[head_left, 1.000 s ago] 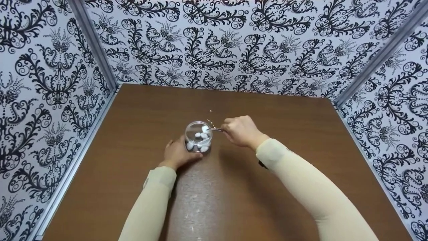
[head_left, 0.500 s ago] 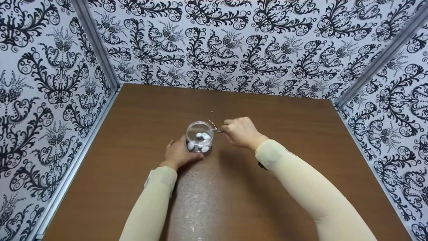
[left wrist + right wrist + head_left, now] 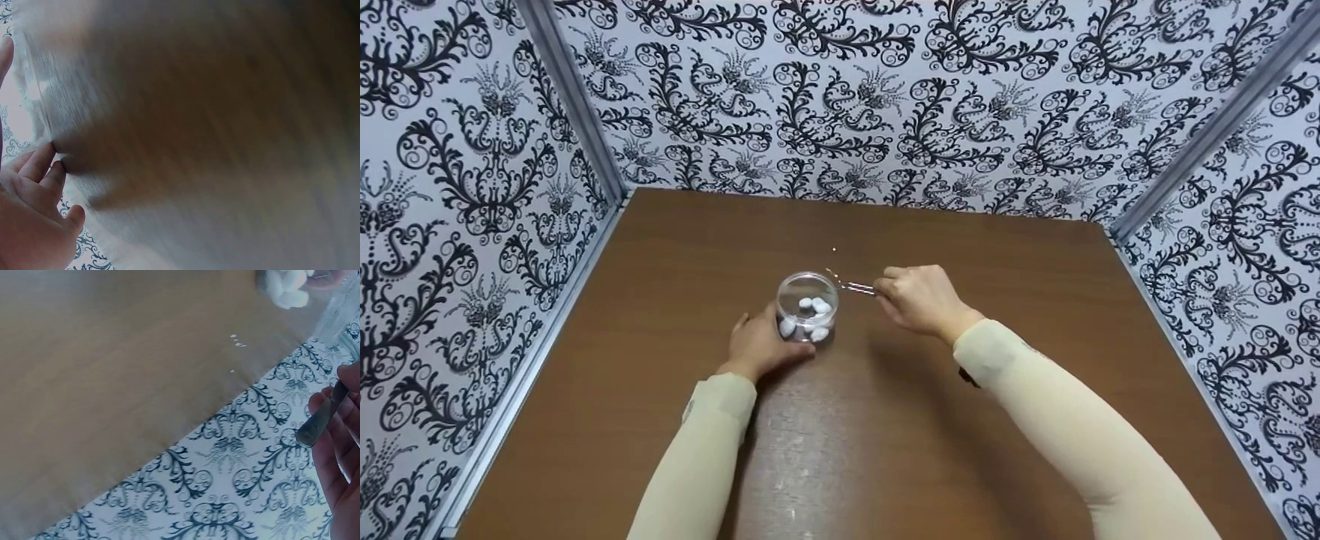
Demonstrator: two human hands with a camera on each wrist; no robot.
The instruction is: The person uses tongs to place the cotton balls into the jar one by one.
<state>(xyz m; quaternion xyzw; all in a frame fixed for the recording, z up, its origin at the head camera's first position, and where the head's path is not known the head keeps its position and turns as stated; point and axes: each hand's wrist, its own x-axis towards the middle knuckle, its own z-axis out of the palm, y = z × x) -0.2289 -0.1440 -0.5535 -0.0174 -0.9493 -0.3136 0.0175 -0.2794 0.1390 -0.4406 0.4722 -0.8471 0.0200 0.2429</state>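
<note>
A clear round jar [image 3: 796, 322] stands on the table with several white lumps [image 3: 820, 306] like cotton balls inside. My left hand [image 3: 757, 345] holds the jar from its left side, thumb in front; its far fingers are hidden behind the jar in the head view. In the left wrist view, the hand's fingertips [image 3: 54, 169] come down close to the tabletop. To the right of the jar, my right hand [image 3: 919, 298] pinches metal tweezers [image 3: 857, 288], tips pointing left just off the rim with nothing between them. Their broad rounded end [image 3: 309, 433] sticks out in the right wrist view.
Small pale flecks [image 3: 238, 344] lie on the brown table [image 3: 690, 247] just behind the jar. Walls [image 3: 847, 97] covered in black-and-white scroll pattern enclose the table at the back and both sides, with grey metal posts [image 3: 577, 97] at the corners.
The white lump by the tweezers' tips over the jar is gone from there. My right hand has drawn the tweezers rightward out of the jar's mouth, and their arms have spread. The left hand stays put.
</note>
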